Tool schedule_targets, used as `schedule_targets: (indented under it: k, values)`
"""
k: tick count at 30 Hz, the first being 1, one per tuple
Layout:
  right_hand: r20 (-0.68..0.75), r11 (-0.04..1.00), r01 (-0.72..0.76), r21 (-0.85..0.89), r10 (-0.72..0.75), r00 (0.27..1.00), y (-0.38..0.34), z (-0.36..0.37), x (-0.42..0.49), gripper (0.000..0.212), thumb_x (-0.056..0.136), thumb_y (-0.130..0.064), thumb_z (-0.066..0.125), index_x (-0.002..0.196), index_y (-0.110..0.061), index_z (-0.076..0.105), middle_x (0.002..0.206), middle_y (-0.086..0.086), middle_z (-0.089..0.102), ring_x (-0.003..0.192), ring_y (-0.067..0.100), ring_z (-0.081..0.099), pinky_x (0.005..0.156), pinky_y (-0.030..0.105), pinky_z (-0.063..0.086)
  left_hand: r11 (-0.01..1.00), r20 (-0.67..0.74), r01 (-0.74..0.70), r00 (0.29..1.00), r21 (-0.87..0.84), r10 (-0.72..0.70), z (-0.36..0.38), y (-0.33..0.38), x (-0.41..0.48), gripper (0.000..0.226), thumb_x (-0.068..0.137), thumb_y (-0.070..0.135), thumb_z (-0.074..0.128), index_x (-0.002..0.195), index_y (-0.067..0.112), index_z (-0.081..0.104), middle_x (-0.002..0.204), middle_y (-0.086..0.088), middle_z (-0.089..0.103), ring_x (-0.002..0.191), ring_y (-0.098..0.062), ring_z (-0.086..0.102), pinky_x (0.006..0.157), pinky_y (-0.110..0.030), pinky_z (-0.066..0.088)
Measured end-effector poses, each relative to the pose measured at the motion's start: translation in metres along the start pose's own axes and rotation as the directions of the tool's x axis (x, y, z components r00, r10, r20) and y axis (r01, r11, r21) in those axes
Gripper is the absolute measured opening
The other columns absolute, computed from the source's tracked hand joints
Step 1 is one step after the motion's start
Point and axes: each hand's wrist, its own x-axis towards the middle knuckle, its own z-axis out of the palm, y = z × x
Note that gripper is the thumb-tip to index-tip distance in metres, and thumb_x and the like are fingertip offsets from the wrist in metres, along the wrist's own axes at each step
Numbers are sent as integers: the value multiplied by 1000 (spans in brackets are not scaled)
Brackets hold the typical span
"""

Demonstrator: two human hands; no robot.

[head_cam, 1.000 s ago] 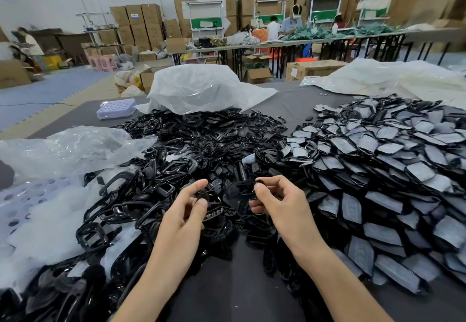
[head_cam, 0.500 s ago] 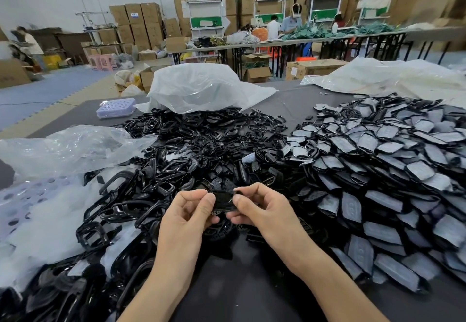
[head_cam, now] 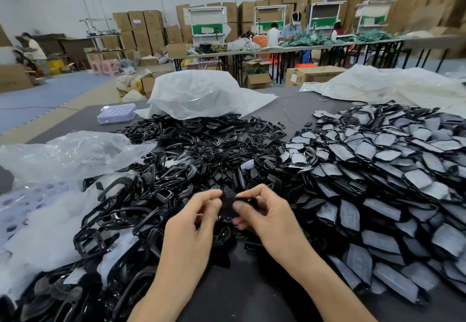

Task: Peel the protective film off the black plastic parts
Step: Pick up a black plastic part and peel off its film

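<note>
The small flat black plastic part is pinched between both hands, raised just above the near edge of the heap of glossy black plastic frames. The left hand nips its left edge between thumb and forefinger. The right hand grasps the right side, thumb on the face and the other fingers curled behind. Whether a film corner is already lifted cannot be told; the part is too dark and mostly covered.

The step in hand looks like starting the peel. It probably goes best if one hand holds the part steady by its rim while a nail of the other catches a film corner. The film should then be drawn back low and slowly, so that it comes away in one sheet rather than tearing.

The frames are hard, shiny and looped, and they tangle easily. To the right lies the broad pile of black parts faced with matt grey film, flat and roughly shield-shaped, overlapping like scales. A crumpled clear plastic bag lies to the left on the dark grey table
</note>
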Motion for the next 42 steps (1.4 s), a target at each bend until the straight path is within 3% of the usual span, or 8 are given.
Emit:
schedule_targets:
  k: [6, 11, 15, 22, 26, 31, 36, 42]
  values:
    - [-402, 992, 42, 117, 9, 915, -4, -38, 17, 6, 96, -13, 66, 100, -16, 64, 78, 4, 73, 64, 9, 70, 58, 18, 54, 979, 121, -4, 992, 202, -21, 28, 6, 70, 12, 99, 29, 56, 107, 30, 65, 87, 19, 67, 83, 6, 62, 68, -3, 41]
    - [-441, 982, 42, 182, 43, 897, -2, -38, 19, 6, 96, -13, 67, 100, -17, 64, 80, 3, 71, 63, 9, 70, 56, 18, 53, 827, 287, -146, 958, 542, -19, 74, -5, 120, 25, 101, 29, 51, 122, 20, 61, 116, -1, 64, 109, -23, 60, 92, -39, 49]
    - [-442, 976, 47, 211, 52, 895, -3, -40, 20, 6, 96, -13, 66, 101, -15, 64, 82, 5, 70, 64, 8, 70, 55, 18, 53, 690, 344, -220, 938, 690, -45, 89, -18, 130, 22, 102, 32, 50, 120, 22, 56, 118, -3, 58, 112, -27, 56, 79, -38, 42]
    - [-424, 953, 43, 299, 92, 901, -4, -41, 21, 8, 96, -12, 66, 103, -13, 64, 89, 7, 73, 71, 13, 74, 61, 20, 57, 979, 68, 75, 994, 190, -89, 63, -1, 101, 5, 95, 21, 57, 90, 22, 58, 93, 2, 63, 87, -16, 58, 70, -17, 44]
    - [-348, 923, 18, 383, 126, 929, -6, -35, 20, 10, 94, -12, 67, 104, -10, 65, 93, 10, 75, 82, 22, 77, 68, 23, 59, 944, 130, 233, 970, -234, -207, 32, 12, 43, 28, 95, 9, 50, 113, 30, 55, 69, 3, 64, 64, -13, 63, 66, -21, 54]
    - [-247, 931, -38, 363, 136, 959, -4, -23, 14, 12, 93, -14, 69, 104, -10, 65, 87, 8, 73, 84, 26, 77, 67, 25, 60, 897, 209, 306, 946, -320, -248, 19, 11, -2, 40, 95, 12, 40, 98, 35, 72, 62, 1, 57, 65, -15, 59, 76, -37, 48]
    - [-217, 932, -67, 356, 152, 964, -5, -17, 10, 12, 93, -15, 70, 104, -11, 66, 90, 9, 70, 85, 28, 77, 67, 28, 61, 900, 206, 293, 950, -322, -235, 17, 12, -8, 53, 93, -8, 44, 102, 33, 76, 78, 2, 67, 71, -11, 59, 73, -23, 50]
    - [-211, 924, -84, 374, 172, 962, -4, -17, 11, 12, 93, -14, 70, 103, -11, 65, 91, 8, 68, 85, 29, 77, 69, 31, 62, 954, 112, 157, 985, -254, -132, 20, 4, -9, 15, 95, 27, 62, 97, 37, 73, 93, 11, 73, 82, -6, 66, 75, -19, 52]
